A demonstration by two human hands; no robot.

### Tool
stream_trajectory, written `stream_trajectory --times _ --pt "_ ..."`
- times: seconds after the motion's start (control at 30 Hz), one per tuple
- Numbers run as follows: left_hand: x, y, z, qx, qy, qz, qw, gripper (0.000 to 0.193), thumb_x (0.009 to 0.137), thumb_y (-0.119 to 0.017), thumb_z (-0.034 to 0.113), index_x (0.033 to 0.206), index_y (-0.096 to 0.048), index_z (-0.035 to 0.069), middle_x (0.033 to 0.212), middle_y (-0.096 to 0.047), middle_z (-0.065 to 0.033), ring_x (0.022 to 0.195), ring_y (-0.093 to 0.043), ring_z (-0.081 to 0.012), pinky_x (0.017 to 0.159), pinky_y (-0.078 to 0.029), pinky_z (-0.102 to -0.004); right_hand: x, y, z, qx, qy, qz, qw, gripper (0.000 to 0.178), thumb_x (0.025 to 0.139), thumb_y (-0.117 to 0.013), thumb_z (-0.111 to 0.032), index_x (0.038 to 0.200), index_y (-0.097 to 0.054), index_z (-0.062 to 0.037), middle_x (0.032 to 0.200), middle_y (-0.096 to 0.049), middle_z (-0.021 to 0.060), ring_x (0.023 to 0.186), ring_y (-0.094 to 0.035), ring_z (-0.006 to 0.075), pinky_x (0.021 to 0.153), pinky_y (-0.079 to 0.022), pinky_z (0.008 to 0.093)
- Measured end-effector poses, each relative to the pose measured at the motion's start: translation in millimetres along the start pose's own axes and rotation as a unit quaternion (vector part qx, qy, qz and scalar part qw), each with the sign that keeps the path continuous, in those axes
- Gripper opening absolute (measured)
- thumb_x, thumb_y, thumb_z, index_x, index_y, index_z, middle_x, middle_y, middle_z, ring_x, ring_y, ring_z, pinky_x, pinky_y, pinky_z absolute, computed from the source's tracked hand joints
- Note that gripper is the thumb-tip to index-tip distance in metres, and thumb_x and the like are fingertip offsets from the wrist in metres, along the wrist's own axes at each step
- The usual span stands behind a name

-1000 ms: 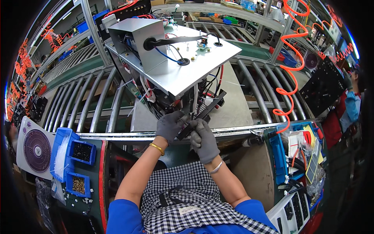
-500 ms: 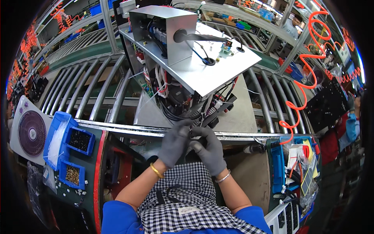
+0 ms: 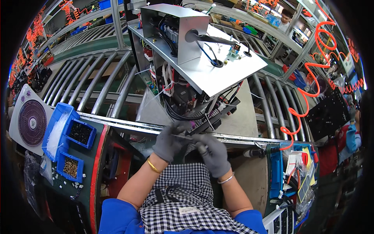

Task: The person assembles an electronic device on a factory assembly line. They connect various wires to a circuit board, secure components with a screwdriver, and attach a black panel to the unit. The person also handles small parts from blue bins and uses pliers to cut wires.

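Observation:
In front of the machine's lower cables, my gloved left hand [image 3: 168, 143] is closed on one end of a thin pale strip [image 3: 182, 137] that looks like a cable tie. The strip's other end meets the curled fingers of my gloved right hand [image 3: 215, 154], somewhat blurred. Just beyond stands an open machine with a shiny metal top plate [image 3: 230, 66] and a metal box [image 3: 193, 50] on it. Black cables [image 3: 181, 114] hang below the plate, and a white cable tie [image 3: 210, 122] loops round the bundle at the near edge.
A roller conveyor [image 3: 87, 84] runs behind and to both sides. At left are a blue bin of white cable ties [image 3: 54, 134], a bin of black screws [image 3: 80, 132] and one of brass-coloured screws [image 3: 71, 167]. A coiled orange air hose [image 3: 307, 101] hangs at right above a cluttered blue tray [image 3: 276, 175].
My hands have drawn apart and slightly down, showing the pale strip between them. The white tie on the cable bundle now shows. The whole view has shifted a little.

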State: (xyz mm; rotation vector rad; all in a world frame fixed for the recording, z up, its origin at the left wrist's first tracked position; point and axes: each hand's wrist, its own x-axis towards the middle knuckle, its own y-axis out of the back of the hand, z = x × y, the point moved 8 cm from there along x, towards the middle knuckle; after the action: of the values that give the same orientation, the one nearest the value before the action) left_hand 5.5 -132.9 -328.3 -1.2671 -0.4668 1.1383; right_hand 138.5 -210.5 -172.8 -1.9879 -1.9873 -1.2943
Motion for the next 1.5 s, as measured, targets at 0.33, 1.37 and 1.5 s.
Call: stream_trajectory --times 0.33,1.37,1.5 --pt "41.8 24.0 57.1 0.421 -0.111 0.142 0.889 0.027 0.099 -0.056 0.024 0.111 -0.060 0.000 0.085 -0.067 -0.0087 0.048 -0.054 -0.0134 0.045 -0.052 -0.0297 33.4 23.6 30.0 -0.097 -0.065 0.049 0.992 0.019 0.096 -0.056 -0.017 0.110 -0.063 -0.0055 0.097 -0.065 0.0130 0.081 -0.065 0.0279 0.071 -0.051 0.0375" --pt "48.5 5.5 9.5 0.291 0.094 -0.141 0.942 0.030 0.103 -0.041 0.023 0.086 -0.059 0.006 0.057 -0.046 0.0036 0.044 -0.038 -0.0051 0.053 -0.045 -0.0237 100.9 -59.7 56.0 -0.272 -0.031 -0.350 0.896 0.025 0.090 -0.052 -0.019 0.109 -0.065 -0.0088 0.097 -0.069 0.0149 0.091 -0.066 0.0355 0.084 -0.051 0.0455" --pt "45.1 -2.4 12.6 0.338 0.081 -0.139 0.927 0.026 0.101 -0.047 0.023 0.089 -0.061 0.004 0.062 -0.053 0.0022 0.041 -0.042 -0.0042 0.051 -0.052 -0.0253 97.3 -58.6 50.3 -0.304 -0.010 -0.293 0.907 0.025 0.090 -0.053 -0.014 0.111 -0.064 -0.0096 0.097 -0.069 0.0152 0.091 -0.066 0.0359 0.082 -0.051 0.0464"
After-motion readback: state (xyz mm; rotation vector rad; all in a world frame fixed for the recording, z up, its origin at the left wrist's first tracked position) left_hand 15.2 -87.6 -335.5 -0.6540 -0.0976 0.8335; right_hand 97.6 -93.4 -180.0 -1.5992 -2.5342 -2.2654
